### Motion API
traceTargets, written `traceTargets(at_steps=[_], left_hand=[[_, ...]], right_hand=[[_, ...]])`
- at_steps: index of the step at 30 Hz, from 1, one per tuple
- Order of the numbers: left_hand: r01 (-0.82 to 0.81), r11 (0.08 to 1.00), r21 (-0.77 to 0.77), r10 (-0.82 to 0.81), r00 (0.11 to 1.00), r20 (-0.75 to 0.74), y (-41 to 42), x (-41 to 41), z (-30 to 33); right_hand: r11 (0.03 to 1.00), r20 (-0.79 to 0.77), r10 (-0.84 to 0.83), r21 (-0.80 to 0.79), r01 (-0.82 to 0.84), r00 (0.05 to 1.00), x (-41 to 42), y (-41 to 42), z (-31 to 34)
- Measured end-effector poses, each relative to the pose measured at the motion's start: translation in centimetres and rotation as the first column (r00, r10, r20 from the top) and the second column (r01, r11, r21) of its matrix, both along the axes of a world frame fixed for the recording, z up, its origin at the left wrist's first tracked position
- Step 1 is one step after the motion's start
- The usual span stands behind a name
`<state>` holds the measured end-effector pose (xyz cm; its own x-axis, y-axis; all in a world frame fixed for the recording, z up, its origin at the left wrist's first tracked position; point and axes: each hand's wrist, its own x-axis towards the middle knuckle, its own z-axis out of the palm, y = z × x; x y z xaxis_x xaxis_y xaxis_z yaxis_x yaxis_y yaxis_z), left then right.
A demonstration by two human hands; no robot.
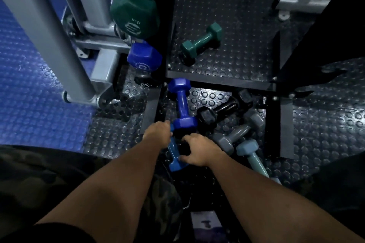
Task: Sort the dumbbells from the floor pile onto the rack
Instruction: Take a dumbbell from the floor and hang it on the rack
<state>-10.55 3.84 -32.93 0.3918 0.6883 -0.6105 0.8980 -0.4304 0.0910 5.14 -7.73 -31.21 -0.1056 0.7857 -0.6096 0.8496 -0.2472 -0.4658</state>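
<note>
Both hands reach down into the floor pile. The right hand (199, 149) curls its fingers and thumb round the near head of a small blue dumbbell (174, 156). The left hand (158, 134) is at that dumbbell's far end; its fingers are hidden, so I cannot tell its grip. Just beyond lie a purple-blue dumbbell (182, 104), a black dumbbell (223, 107) and grey dumbbells (235, 134) to the right. A green dumbbell (201, 42) lies farther off on the studded rack shelf (237, 61).

"8 LB" on the big green dumbbell (134, 16) end, upside down.

Blue dumbbell (182, 102) — green dumbbell (201, 42)
</note>
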Motion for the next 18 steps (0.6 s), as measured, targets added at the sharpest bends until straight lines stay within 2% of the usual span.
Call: traceTargets(at_steps=[2, 4, 8, 12, 18], left_hand=[[0.001, 1.000, 0.020, -0.001, 1.000, -0.001, 0.0, -0.1, 0.0], [-0.006, 0.999, 0.043, 0.007, 1.000, -0.004, -0.1, -0.3, -0.1], [-0.076, 0.994, 0.082, 0.075, 0.997, 0.014, -0.3, -0.1, 0.4], [-0.122, 0.990, 0.068, 0.121, 0.993, 0.014, -0.2, 0.7, 1.0], [-0.172, 0.985, -0.009, 0.172, 0.985, -0.022, -0.6, 0.7, 2.4]], right_hand=[[0.997, -0.013, -0.062, -0.037, 0.062, 0.998, 0.4, 0.0, -0.3], [0.979, -0.010, -0.151, -0.142, 0.148, 0.989, 0.6, -0.3, -0.7], [0.832, -0.037, -0.398, -0.435, 0.344, 0.917, -0.1, -1.2, -1.5], [0.786, -0.050, -0.554, -0.359, 0.503, 0.831, 0.4, -0.9, -1.8], [0.875, 0.081, -0.424, -0.220, 0.431, 0.902, 1.9, 0.4, 0.1]])
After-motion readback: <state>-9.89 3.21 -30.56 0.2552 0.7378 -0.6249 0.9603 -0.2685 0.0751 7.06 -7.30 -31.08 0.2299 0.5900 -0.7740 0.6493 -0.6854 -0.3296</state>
